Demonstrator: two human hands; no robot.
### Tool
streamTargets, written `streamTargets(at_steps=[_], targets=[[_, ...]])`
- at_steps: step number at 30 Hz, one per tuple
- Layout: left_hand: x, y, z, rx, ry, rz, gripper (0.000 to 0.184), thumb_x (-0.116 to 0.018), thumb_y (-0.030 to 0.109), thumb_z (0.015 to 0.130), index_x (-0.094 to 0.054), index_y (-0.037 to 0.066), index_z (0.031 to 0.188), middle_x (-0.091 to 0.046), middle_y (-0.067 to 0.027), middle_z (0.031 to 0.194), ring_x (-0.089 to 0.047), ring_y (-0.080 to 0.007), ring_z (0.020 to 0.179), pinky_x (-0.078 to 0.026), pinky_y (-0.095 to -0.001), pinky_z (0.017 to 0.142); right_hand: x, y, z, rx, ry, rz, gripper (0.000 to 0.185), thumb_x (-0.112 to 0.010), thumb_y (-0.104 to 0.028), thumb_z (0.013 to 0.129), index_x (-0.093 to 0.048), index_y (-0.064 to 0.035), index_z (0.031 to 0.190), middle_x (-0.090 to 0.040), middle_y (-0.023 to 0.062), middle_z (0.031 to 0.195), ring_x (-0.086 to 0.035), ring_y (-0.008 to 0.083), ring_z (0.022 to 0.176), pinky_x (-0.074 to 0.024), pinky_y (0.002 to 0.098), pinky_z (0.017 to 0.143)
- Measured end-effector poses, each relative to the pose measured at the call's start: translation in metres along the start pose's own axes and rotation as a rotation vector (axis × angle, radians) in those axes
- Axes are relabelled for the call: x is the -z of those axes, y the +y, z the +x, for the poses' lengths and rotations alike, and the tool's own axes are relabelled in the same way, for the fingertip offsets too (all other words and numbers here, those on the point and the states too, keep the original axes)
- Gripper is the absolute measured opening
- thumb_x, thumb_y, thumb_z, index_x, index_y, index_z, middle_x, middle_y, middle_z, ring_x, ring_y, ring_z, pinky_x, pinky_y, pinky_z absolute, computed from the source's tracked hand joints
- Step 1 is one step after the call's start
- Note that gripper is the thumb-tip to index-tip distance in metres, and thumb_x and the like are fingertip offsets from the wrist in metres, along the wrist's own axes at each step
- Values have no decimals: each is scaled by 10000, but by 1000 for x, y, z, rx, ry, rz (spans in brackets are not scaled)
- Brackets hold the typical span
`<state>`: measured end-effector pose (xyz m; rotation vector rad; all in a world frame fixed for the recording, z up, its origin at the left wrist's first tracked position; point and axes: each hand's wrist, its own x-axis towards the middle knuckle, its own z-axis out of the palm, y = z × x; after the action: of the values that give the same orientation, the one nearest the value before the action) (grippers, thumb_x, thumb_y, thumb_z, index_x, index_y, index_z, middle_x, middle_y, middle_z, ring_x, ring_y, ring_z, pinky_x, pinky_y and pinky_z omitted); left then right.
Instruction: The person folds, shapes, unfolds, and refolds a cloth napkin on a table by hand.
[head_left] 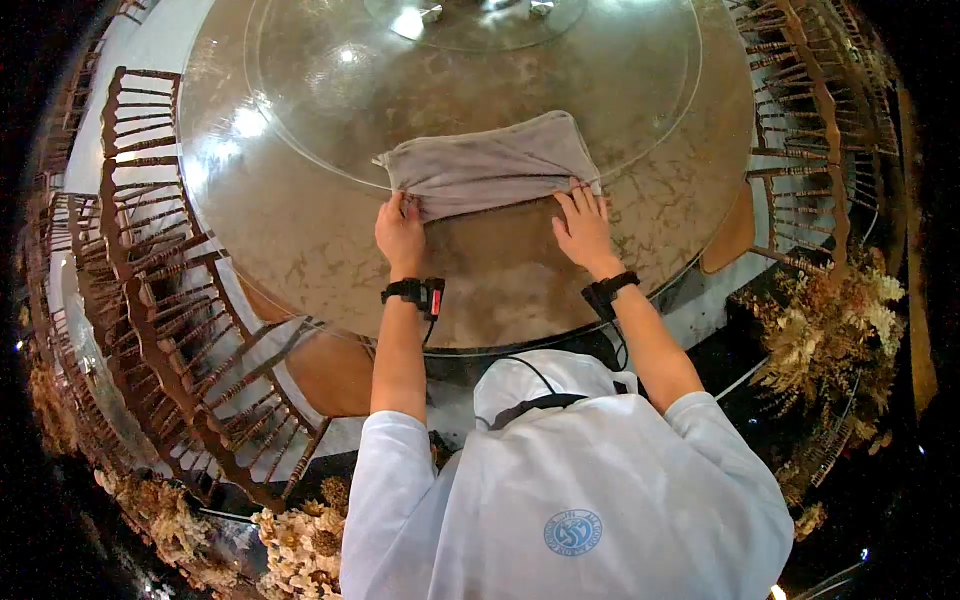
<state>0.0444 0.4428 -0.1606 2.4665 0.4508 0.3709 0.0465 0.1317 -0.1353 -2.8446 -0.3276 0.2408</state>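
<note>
A grey-mauve cloth (490, 165) lies folded into a wide, wrinkled strip on the round glossy table (500, 290). My left hand (400, 238) pinches its near left corner between thumb and fingers. At the near right corner, my right hand (584, 228) rests with fingers stretched out and a little apart on the fabric, its thumb held off to the side. Both wrists wear black straps with small devices, the left one (415, 292) showing a red light.
A glass turntable (480, 30) sits toward the table's far side. Wooden spindle-back chairs (145, 230) stand on the left, with more chairs (820, 130) on the right. Dried flowers (830, 330) are at the lower right and lower left. White clothing and a cap fill the bottom.
</note>
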Motion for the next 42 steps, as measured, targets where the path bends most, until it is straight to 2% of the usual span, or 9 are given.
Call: streamTargets(at_steps=[2, 4, 7, 16, 19, 32, 36, 41, 42], targets=[[-1, -3, 1, -26, 37, -24, 256, -652, 174, 795, -632, 64, 1025, -617, -114, 832, -595, -302, 755, -466, -388, 677, 3, 3, -1, 31, -12, 47, 426, -504, -244, 872, -465, -143, 1285, -400, 146, 1368, -317, 334, 1303, -222, 514, 1070], [5, 0, 3, 113, -17, -232, 256, -674, 179, 787, -628, 57, 1007, -610, -113, 762, -588, -294, 693, -463, -370, 639, 3, 5, -2, 40, -20, 43, 433, -502, -234, 872, -459, -155, 1295, -392, 144, 1375, -315, 332, 1306, -219, 508, 1074], [14, 7, 9, 165, -35, -163, 268, -691, 185, 781, -612, 42, 993, -588, -106, 697, -575, -277, 638, -458, -361, 608, 4, 2, -3, 28, -50, 29, 447, -499, -220, 871, -451, -176, 1313, -376, 140, 1391, -310, 328, 1311, -213, 500, 1081], [24, 17, 13, 341, -43, -144, 278, -695, 220, 772, -596, 29, 948, -655, -141, 796, -629, -303, 744, -484, -372, 661, 3, -3, -4, 39, -41, 36, 469, -511, -198, 861, -449, -189, 1326, -362, 148, 1405, -311, 322, 1315, -214, 493, 1085], [24, -2, 20, 224, 19, -15, 267, -677, 250, 783, -612, 27, 915, -662, -140, 808, -630, -332, 767, -484, -403, 682, 3, -7, -6, 100, -60, 41, 485, -521, -190, 853, -444, -188, 1332, -362, 151, 1405, -312, 322, 1314, -222, 493, 1081], [69, -84, 102, 328, 75, 197, 292, -685, 287, 763, -647, 29, 894, -657, -175, 852, -627, -355, 784, -491, -407, 699, -7, -100, 13, 411, -101, 110, 516, -546, -126, 796, -452, -92, 1303, -359, 170, 1396, -333, 325, 1295, -272, 493, 1058], [74, -100, 132, 292, 105, 229, 333, -674, 326, 761, -650, 20, 890, -656, -183, 861, -622, -371, 800, -488, -414, 710, -15, -124, 21, 424, -126, 137, 523, -554, -125, 782, -456, -83, 1294, -346, 175, 1406, -325, 326, 1303, -286, 494, 1051], [71, -104, 146, 214, 99, 124, 265, -647, 262, 785, -648, 20, 894, -663, -166, 863, -630, -355, 796, -495, -410, 715, -19, -143, 35, 406, -128, 178, 540, -550, -159, 811, -415, -68, 1326, -317, 179, 1429, -295, 327, 1327, -285, 495, 1054], [69, -103, 143, 243, 74, 140, 287, -645, 257, 785, -629, 27, 955, -654, -177, 899, -619, -360, 831, -487, -414, 741, -19, -145, 34, 375, -141, 201, 546, -551, -172, 817, -406, -64, 1332, -315, 183, 1430, -289, 329, 1330, -281, 495, 1056]])
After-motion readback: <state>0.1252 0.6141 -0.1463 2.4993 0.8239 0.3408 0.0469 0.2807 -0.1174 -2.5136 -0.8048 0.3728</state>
